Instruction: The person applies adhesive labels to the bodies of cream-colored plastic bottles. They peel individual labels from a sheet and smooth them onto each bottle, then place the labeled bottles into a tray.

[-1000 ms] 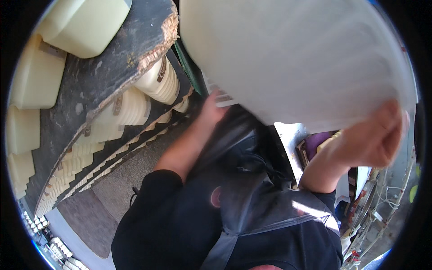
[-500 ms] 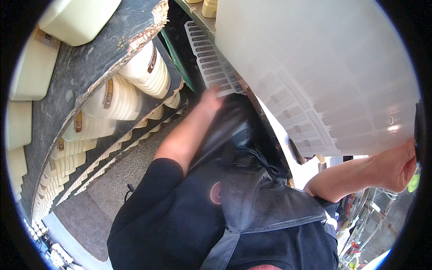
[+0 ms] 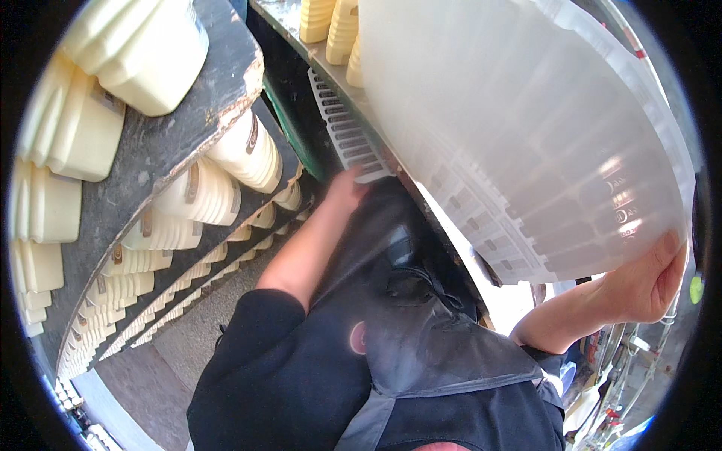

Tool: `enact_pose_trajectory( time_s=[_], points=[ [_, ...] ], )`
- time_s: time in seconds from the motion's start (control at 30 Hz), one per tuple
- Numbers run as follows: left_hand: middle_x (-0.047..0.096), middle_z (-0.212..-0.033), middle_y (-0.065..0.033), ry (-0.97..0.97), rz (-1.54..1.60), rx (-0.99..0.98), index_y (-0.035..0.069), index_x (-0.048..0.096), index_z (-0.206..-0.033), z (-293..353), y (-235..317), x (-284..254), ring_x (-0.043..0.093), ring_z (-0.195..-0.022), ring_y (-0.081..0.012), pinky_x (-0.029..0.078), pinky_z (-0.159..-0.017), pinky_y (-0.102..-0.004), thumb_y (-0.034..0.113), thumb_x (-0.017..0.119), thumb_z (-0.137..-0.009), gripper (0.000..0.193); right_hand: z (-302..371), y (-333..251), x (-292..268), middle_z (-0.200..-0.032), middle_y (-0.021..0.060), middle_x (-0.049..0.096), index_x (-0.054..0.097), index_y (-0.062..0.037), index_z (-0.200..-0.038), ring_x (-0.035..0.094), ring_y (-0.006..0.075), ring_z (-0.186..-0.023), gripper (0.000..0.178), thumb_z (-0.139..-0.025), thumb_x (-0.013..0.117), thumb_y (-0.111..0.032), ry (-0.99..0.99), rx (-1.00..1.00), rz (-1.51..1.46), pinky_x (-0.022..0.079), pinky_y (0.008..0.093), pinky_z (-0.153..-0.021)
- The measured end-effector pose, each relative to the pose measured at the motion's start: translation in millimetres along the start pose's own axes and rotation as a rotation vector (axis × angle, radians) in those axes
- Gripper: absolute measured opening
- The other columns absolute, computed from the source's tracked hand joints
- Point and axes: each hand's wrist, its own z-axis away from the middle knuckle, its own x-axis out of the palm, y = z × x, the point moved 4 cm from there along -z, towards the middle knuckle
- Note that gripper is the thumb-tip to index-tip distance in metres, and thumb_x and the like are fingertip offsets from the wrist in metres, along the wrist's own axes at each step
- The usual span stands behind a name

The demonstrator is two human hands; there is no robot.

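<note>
A large translucent whitish plastic sheet point(image 3: 511, 128) with faint printed panels fills the upper right. My right hand point(image 3: 647, 282) is closed on its lower right edge, thumb on the near face. My left hand point(image 3: 347, 189) is at the lower end of a long white slotted panel point(image 3: 342, 124), its fingers closed at the panel's edge, slightly blurred and partly hidden. The slotted panel lies in a dark gap beside a metal ledge point(image 3: 312, 56). My black apron point(image 3: 444, 346) lies just below the hands.
To the left, dark shelves with a chipped edge point(image 3: 169, 169) carry many stacked cream-coloured tubs point(image 3: 252, 154). Larger pale containers point(image 3: 154, 64) stand on the top board. Yellowish ribbed containers point(image 3: 342, 30) stand on the ledge. Wire racks point(image 3: 624, 376) are at the lower right.
The view has shifted, so the shelves and ledge sit lower. The plastic sheet is tilted differently, and its right edge now shows. My left hand stays at the slotted panel.
</note>
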Motion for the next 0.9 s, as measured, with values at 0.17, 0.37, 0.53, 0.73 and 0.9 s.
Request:
enact_pose_trajectory(
  time_s=[0.17, 0.37, 0.53, 0.73, 0.9],
  points=[
    [0.054, -0.132, -0.0125, 0.178, -0.393, 0.306, 0.002, 0.041, -0.144, 115, 51, 11, 0.051, -0.123, -0.0269, 0.042, -0.106, -0.0402, 0.018, 0.067, -0.092, 0.061, -3, -8, 4, -0.099, 0.0127, 0.077, 0.077, 0.0011, -0.108, 0.071, 0.0149, -0.081, 0.018, -0.096, 0.070, -0.009, -0.049, 0.049, -0.087, 0.056, 0.0239, -0.068],
    [0.027, -0.155, -0.0269, -0.392, -1.114, 1.496, 0.002, 0.018, -0.156, 303, 75, 120, 0.032, -0.144, -0.0402, 0.031, -0.116, -0.0506, 0.032, 0.084, -0.078, 0.106, 2, -20, 26, -0.094, 0.0091, 0.077, 0.076, -0.0017, -0.113, 0.069, 0.0102, -0.077, 0.021, -0.096, 0.072, -0.013, -0.227, 0.198, -0.277, 0.053, 0.0187, -0.068],
    [0.013, -0.159, -0.0358, -0.380, -1.422, 2.112, 0.004, 0.002, -0.160, 338, 53, 172, 0.021, -0.146, -0.0538, 0.024, -0.116, -0.0642, 0.049, 0.086, -0.076, 0.126, -6, -13, 61, -0.096, 0.0071, 0.076, 0.075, -0.0031, -0.115, 0.071, 0.0136, -0.083, 0.033, -0.092, 0.078, -0.026, -0.406, 0.509, -0.737, 0.056, 0.0215, -0.069],
    [0.016, -0.156, -0.0401, -0.464, -1.397, 2.224, 0.004, -0.005, -0.160, 335, 54, 178, 0.023, -0.145, -0.0556, 0.025, -0.115, -0.0651, 0.051, 0.075, -0.087, 0.119, -13, -6, 85, -0.104, 0.0107, 0.073, 0.068, -0.0030, -0.121, 0.072, 0.0187, -0.089, 0.036, -0.093, 0.070, -0.026, -0.538, 0.818, -1.032, 0.061, 0.0305, -0.074],
    [0.024, -0.159, -0.0289, -0.212, -1.267, 2.332, 0.003, -0.001, -0.161, 338, 74, 182, 0.038, -0.140, -0.0463, 0.031, -0.116, -0.0579, 0.039, 0.076, -0.089, 0.111, -32, -21, 85, -0.108, 0.0126, 0.068, 0.059, 0.0013, -0.129, 0.069, 0.0184, -0.091, 0.036, -0.097, 0.062, -0.014, -0.563, 0.928, -1.388, 0.058, 0.0278, -0.077]
  ],
)
